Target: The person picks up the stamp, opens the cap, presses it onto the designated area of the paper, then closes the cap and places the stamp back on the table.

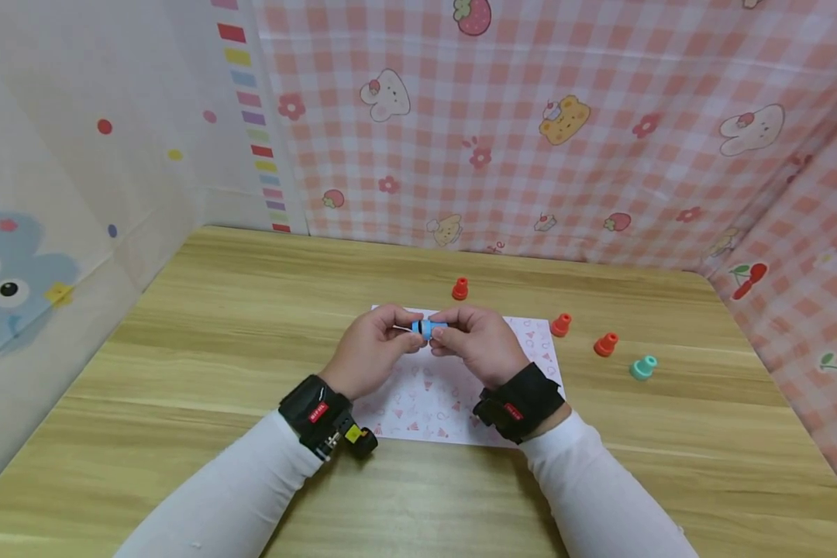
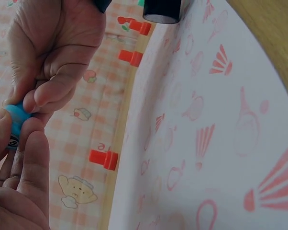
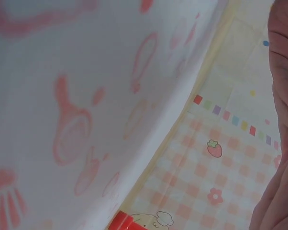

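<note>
Both hands meet over a sheet of paper, on a small blue toy stamp [image 1: 427,329] with a dark ring round its left part. My left hand [image 1: 370,353] pinches the stamp's left end between thumb and fingers. From the other side, my right hand [image 1: 484,345] pinches its right end. Seen from the left wrist, the blue stamp [image 2: 18,117] shows a black-and-white marking low down, and fingertips cover much of it. In the right wrist view, only a sliver of blue peeks past the hand [image 3: 283,72] at the right edge.
White paper [image 1: 425,411] with pink badminton prints lies on the wooden table [image 1: 216,310]. A red stamp [image 1: 460,289] stands behind it. Two more red stamps [image 1: 561,325] [image 1: 606,344] and a teal one [image 1: 644,367] stand to the right. A checked cloth [image 1: 418,155] hangs behind.
</note>
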`<state>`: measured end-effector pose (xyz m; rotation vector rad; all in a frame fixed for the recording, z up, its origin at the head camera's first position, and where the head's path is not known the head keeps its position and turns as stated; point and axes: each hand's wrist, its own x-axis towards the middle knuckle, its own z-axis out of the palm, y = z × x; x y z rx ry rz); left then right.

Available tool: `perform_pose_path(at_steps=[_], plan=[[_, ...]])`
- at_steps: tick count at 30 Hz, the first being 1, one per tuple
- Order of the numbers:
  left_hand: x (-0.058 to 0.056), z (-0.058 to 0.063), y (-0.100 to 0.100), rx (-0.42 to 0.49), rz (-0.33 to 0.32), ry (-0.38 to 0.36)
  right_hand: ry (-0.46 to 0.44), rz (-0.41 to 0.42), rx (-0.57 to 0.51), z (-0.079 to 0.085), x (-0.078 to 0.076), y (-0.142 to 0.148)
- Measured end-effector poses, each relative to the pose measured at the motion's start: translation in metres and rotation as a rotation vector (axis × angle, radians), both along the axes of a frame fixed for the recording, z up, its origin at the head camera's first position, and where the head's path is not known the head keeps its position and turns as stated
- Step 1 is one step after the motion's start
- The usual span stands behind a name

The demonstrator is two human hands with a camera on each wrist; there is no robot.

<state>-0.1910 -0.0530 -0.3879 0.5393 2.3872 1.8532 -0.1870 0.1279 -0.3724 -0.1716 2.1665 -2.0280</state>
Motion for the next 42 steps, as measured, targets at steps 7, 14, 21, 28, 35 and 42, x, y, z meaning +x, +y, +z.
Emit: perform_pose_path(at_steps=[7,14,21,28,35,42], plan=[[0.000,-0.002,-0.003,0.026,-0.032,0.027,-0.007,-0.004,-0.001,0.002,0.001,-0.001],[0.000,0.001,-0.003,0.037,-0.025,0.043,-0.026,-0.023,0.023,0.007,0.001,0.001],[0.000,0.002,-0.006,-0.025,0.030,0.044,-0.030,-0.043,0.008,0.010,-0.001,0.007],[-0.001,0.000,-0.017,-0.094,0.052,0.086,-0.041,-0.043,-0.017,0.014,-0.004,0.013],[0.001,-0.001,-0.030,-0.131,0.085,0.107,-0.039,-0.064,0.106,0.019,-0.010,0.017],[-0.001,-0.006,-0.037,-0.179,0.110,0.120,0.041,-0.062,0.338,0.031,-0.022,0.019]])
